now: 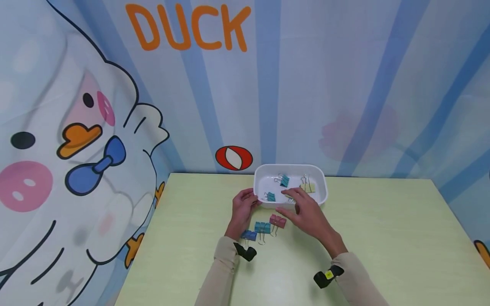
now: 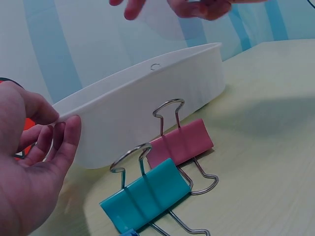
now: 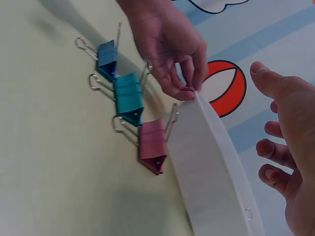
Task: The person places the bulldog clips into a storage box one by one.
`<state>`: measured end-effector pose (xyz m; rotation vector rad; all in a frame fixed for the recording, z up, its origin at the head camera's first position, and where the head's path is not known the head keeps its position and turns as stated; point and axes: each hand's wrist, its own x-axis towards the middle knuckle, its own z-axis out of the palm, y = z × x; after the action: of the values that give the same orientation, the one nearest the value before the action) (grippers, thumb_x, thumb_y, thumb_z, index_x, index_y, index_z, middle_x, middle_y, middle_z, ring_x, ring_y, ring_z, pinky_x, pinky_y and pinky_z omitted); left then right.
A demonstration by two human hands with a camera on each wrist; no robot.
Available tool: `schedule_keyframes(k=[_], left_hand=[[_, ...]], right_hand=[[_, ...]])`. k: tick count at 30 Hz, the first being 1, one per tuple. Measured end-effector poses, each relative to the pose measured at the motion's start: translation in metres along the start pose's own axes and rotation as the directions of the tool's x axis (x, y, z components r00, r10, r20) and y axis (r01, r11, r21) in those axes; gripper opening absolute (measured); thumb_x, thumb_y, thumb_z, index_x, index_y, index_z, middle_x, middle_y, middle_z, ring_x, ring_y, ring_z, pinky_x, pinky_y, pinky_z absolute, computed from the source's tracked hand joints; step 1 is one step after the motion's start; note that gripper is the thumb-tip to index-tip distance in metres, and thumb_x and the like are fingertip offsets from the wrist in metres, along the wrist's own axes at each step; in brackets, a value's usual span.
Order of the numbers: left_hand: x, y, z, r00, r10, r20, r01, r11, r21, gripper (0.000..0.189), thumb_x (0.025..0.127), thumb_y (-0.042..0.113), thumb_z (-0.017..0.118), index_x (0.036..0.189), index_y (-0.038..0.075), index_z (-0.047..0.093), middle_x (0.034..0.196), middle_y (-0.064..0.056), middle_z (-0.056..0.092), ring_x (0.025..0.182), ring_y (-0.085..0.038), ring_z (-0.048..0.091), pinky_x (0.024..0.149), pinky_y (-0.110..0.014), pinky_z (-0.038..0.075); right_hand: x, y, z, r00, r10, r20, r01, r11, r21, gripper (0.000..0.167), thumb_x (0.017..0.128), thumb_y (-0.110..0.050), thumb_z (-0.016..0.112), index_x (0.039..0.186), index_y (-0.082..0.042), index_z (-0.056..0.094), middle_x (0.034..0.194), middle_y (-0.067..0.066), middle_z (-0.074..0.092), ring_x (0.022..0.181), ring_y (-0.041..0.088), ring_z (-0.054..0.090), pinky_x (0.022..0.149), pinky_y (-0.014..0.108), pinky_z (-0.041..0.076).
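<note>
My left hand (image 1: 243, 208) pinches the rim of a white plastic tray (image 2: 123, 118) at its near left corner, thumb inside view on top of the edge. Over the tray's near side hovers my right hand (image 1: 306, 214), thumb and fingers apart, with nothing between them in the right wrist view. In front of the tray, a pink binder clip (image 1: 277, 221), a teal binder clip (image 2: 147, 195) and a blue binder clip (image 3: 107, 60) stand in a slanting row on the table. Inside the tray lie teal binder clips (image 1: 284, 181) and a yellow binder clip (image 1: 311, 188); the right hand partly hides another.
The pale yellow table (image 1: 383, 238) runs back to a blue striped curtain (image 1: 298, 85) with a duck print, close behind the tray. A dark wrist camera sits on each sleeve.
</note>
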<state>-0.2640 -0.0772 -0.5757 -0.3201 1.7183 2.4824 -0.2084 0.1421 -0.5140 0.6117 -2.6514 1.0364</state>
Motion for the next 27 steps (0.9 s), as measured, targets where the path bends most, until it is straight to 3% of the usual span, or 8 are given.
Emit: schedule_keyframes(k=[10,18,21,27], left_hand=[[-0.001,0.0,0.0,1.0,0.008,0.001,-0.008,1.0,-0.006,0.042,0.101,-0.003,0.059,0.142,-0.007,0.05,0.136,-0.028,0.057,0.117,-0.038,0.063,0.091,-0.03,0.059],[0.001,-0.001,0.001,1.0,0.001,-0.013,-0.001,1.0,-0.017,0.042,0.101,-0.003,0.06,0.141,-0.007,0.051,0.135,-0.028,0.056,0.113,-0.035,0.064,0.091,-0.03,0.06],[0.0,-0.002,0.001,1.0,0.001,-0.014,-0.002,1.0,-0.014,0.042,0.101,-0.002,0.06,0.141,-0.007,0.05,0.135,-0.029,0.056,0.113,-0.035,0.064,0.091,-0.03,0.059],[0.0,-0.002,0.002,1.0,0.004,-0.01,-0.004,1.0,-0.015,0.042,0.101,-0.003,0.06,0.142,-0.007,0.05,0.136,-0.029,0.056,0.114,-0.037,0.063,0.09,-0.029,0.059]], right_hand=[[-0.03,0.011,0.023,0.999,0.005,0.054,-0.007,1.0,0.023,0.054,0.089,-0.034,0.084,0.134,-0.011,0.066,0.129,0.004,0.063,0.077,0.012,0.052,0.063,0.023,0.046],[-0.039,0.021,0.039,0.993,0.059,0.104,-0.062,0.998,0.03,0.055,0.087,-0.034,0.085,0.133,-0.01,0.067,0.126,0.005,0.064,0.084,0.018,0.056,0.068,0.024,0.05],[-0.04,0.023,0.043,0.988,0.093,0.126,-0.095,0.995,0.014,0.053,0.088,-0.031,0.085,0.133,-0.01,0.066,0.126,0.005,0.063,0.088,0.02,0.058,0.072,0.028,0.053],[-0.041,0.031,0.054,0.982,0.14,0.128,-0.135,0.99,-0.047,0.05,0.089,-0.028,0.084,0.132,-0.011,0.067,0.127,0.007,0.063,0.11,0.025,0.063,0.097,0.046,0.056]])
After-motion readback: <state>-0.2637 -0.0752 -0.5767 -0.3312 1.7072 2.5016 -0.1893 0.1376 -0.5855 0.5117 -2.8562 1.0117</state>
